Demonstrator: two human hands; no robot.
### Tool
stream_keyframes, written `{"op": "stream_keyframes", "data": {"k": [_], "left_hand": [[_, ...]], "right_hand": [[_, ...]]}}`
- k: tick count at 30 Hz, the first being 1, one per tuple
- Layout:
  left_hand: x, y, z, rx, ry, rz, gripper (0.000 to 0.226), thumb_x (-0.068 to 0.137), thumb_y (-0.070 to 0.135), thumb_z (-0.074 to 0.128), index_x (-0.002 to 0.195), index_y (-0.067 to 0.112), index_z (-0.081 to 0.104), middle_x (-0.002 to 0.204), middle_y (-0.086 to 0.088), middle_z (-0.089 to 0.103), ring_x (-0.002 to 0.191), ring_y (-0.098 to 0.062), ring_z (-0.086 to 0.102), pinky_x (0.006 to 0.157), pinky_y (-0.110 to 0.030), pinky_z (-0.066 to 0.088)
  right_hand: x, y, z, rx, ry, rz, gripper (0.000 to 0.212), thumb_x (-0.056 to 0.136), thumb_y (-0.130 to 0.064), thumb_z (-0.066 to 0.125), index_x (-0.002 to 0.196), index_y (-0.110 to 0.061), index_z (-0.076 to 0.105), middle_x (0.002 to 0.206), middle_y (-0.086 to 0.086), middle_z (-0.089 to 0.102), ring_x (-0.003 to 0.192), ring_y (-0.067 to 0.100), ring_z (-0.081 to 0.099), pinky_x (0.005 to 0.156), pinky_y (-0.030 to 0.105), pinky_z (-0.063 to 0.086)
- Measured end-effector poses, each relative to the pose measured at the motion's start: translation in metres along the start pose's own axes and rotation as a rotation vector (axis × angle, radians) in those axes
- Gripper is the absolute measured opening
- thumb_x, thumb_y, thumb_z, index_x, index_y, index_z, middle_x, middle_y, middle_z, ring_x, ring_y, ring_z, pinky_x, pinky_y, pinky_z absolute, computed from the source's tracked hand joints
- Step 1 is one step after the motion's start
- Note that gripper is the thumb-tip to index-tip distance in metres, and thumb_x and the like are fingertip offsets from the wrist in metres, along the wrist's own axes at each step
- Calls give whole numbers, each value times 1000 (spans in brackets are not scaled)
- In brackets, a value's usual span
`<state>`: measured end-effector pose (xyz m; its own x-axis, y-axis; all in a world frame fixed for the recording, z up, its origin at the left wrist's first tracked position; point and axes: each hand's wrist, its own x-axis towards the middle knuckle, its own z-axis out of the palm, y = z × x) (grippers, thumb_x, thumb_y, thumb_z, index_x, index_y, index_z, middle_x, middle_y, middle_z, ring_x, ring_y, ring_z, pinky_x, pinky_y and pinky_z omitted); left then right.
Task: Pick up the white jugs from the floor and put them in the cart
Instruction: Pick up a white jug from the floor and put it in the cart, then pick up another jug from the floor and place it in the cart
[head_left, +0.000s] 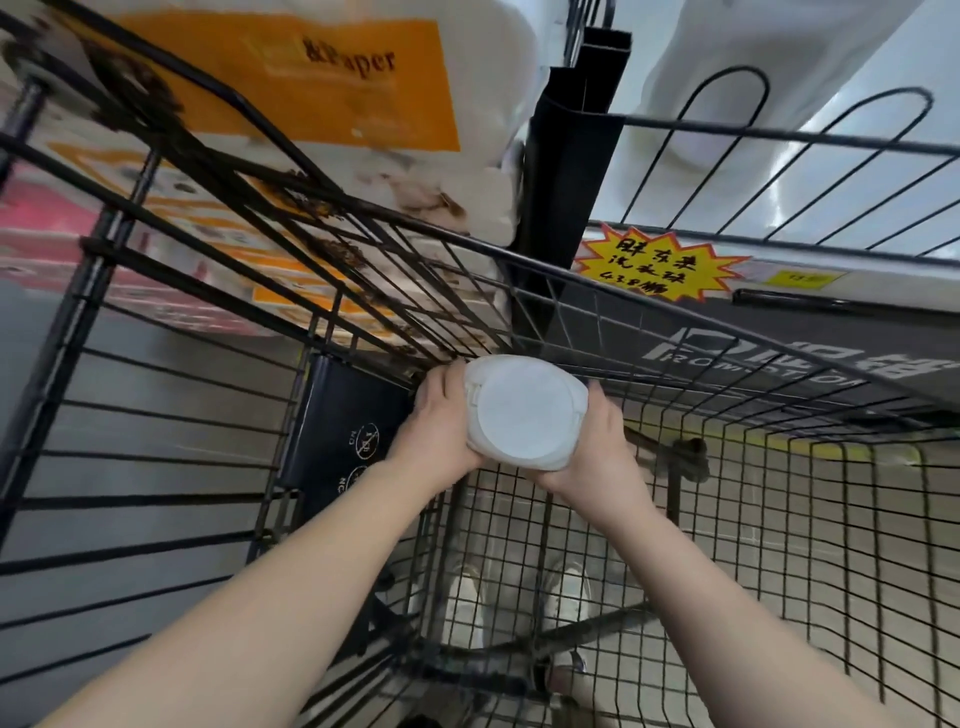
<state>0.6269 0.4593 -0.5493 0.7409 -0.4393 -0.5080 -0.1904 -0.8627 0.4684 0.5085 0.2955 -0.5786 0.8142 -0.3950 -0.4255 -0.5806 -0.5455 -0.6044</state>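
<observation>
white jug (524, 410) is held between the left hand (439, 421) and right hand (597, 441), fingers curled round its sides, over the cart (810, 519) basket near the far corner. gripped only by a side squeeze, it could slip and fall hard onto the wire.

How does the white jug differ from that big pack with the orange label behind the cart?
The white jug is plain, its round end facing the camera; the pack carries an orange label reading "Paper". The jug is gripped between the left hand and right hand inside the cart; the pack sits outside its wire wall. The jug looks smaller than the pack. Both are mainly white.
</observation>
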Motion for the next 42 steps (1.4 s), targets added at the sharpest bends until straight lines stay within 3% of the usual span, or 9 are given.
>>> {"op": "stream_keyframes", "data": {"k": [4, 7, 11, 18, 23, 30, 33, 37, 42], "left_hand": [[-12, 6, -10, 33, -32, 12, 121, 75, 29, 89, 163, 24, 7, 165, -6, 15, 154, -27, 18, 113, -50, 41], [-24, 15, -23, 29, -16, 35, 121, 73, 34, 92, 163, 24, 11, 163, -4, 19, 153, -26, 21, 114, -48, 41], [-43, 37, -45, 7, 25, 46, 120, 73, 35, 92, 164, 27, 14, 165, -1, 21, 154, -24, 24, 118, -48, 39], [-98, 84, -99, -75, 71, 127, 111, 78, 44, 88, 164, 29, 19, 168, 3, 21, 156, -19, 24, 125, -45, 31], [-149, 129, -152, -143, 187, 354, 98, 83, 55, 81, 162, 36, 25, 162, 11, 31, 152, -5, 27, 125, -38, 31], [-221, 202, -221, -240, 308, 693, 88, 83, 50, 80, 157, 35, 34, 152, 22, 41, 144, 9, 35, 119, -20, 33], [-245, 229, -238, -299, 286, 819, 86, 84, 43, 81, 156, 30, 37, 151, 24, 43, 144, 8, 38, 117, -14, 34], [-265, 259, -241, -322, 252, 978, 84, 84, 40, 82, 155, 29, 39, 153, 19, 44, 146, 1, 39, 116, -19, 38], [-287, 305, -215, -346, 121, 1131, 84, 84, 38, 82, 156, 25, 39, 154, 14, 45, 147, -3, 41, 119, -28, 41]], "right_hand": [[-10, -8, -16, -24, -28, -60, 128, 69, -49, 92, 165, -16, 14, 162, 8, 29, 148, 27, 37, 116, 47, 44], [-18, -20, -33, -13, -51, -78, 124, 74, -55, 89, 166, -18, 15, 166, 5, 27, 152, 23, 33, 121, 43, 37], [-32, -39, -58, 5, -65, -78, 116, 84, -43, 86, 168, -18, 11, 171, 4, 25, 156, 21, 29, 127, 37, 29], [-85, -83, -129, 154, 27, -203, 97, 91, -44, 80, 166, -28, 21, 163, -6, 37, 150, 12, 40, 124, 35, 37], [-136, -124, -200, 147, 173, -353, 89, 94, -49, 74, 165, -27, 26, 163, -9, 38, 151, 6, 36, 125, 35, 35], [-222, -164, -284, 260, 430, -424, 83, 92, -47, 78, 160, -30, 34, 153, -15, 47, 143, -4, 42, 121, 26, 38], [-262, -170, -306, 368, 548, -431, 79, 90, -47, 80, 155, -37, 37, 150, -20, 50, 142, -2, 47, 119, 29, 42], [-310, -167, -323, 459, 707, -409, 80, 88, -46, 79, 157, -32, 40, 150, -22, 52, 140, 3, 52, 116, 35, 46], [-369, -138, -335, 486, 870, -340, 78, 90, -42, 77, 157, -28, 41, 150, -17, 54, 140, 4, 52, 117, 22, 42]]}}
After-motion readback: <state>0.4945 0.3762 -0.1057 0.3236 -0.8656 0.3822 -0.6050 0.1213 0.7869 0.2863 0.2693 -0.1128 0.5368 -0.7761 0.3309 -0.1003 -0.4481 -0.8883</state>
